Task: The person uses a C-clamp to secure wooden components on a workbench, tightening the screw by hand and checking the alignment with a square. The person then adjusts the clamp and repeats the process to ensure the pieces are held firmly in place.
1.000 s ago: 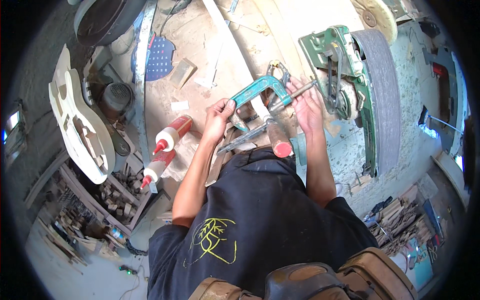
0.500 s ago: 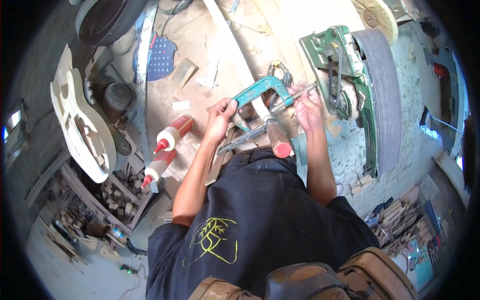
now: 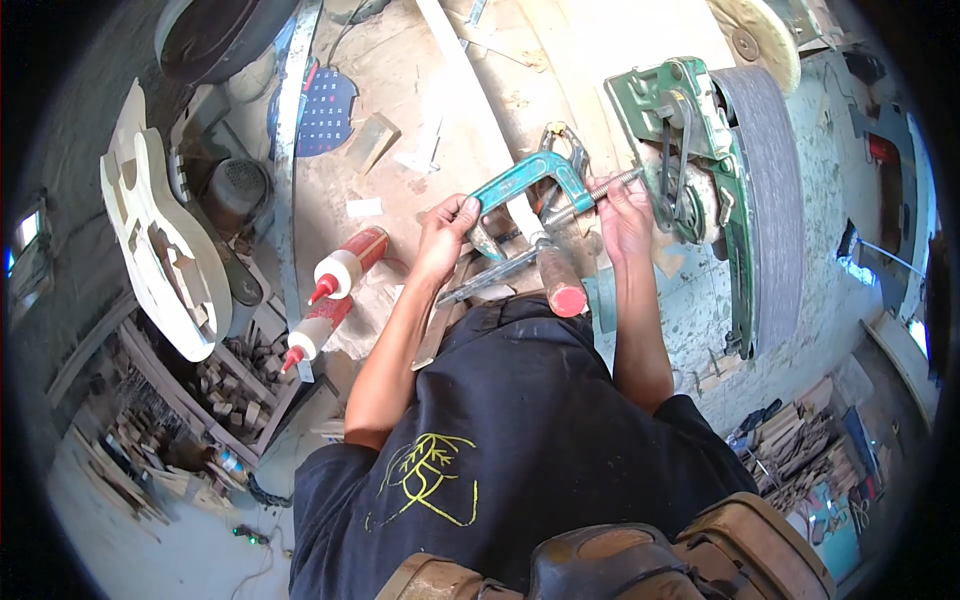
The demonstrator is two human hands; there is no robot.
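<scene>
A teal C-clamp [image 3: 528,178] is held between my two hands above the workbench. My left hand [image 3: 443,240] pinches its frame at the left end, thumb on top. At the other end, the fingers of my right hand [image 3: 625,218] are closed around the clamp's threaded screw [image 3: 612,190]. Below it lies a bar clamp with a worn wooden handle [image 3: 557,275] whose end is red; its steel bar [image 3: 490,277] runs toward the lower left. Another dark clamp with a yellowish part [image 3: 560,140] lies just beyond the teal frame.
Two glue bottles [image 3: 345,268] with red tips lie left of my left forearm. A pale guitar-shaped wooden body [image 3: 165,240] is at the far left. To the right stands a green belt sander [image 3: 740,200] with a grey belt. A blue calendar sheet [image 3: 325,112] lies farther back.
My right hand's fingers have shifted slightly on the screw. The clamp remains between both hands, and the whole view has moved a little.
</scene>
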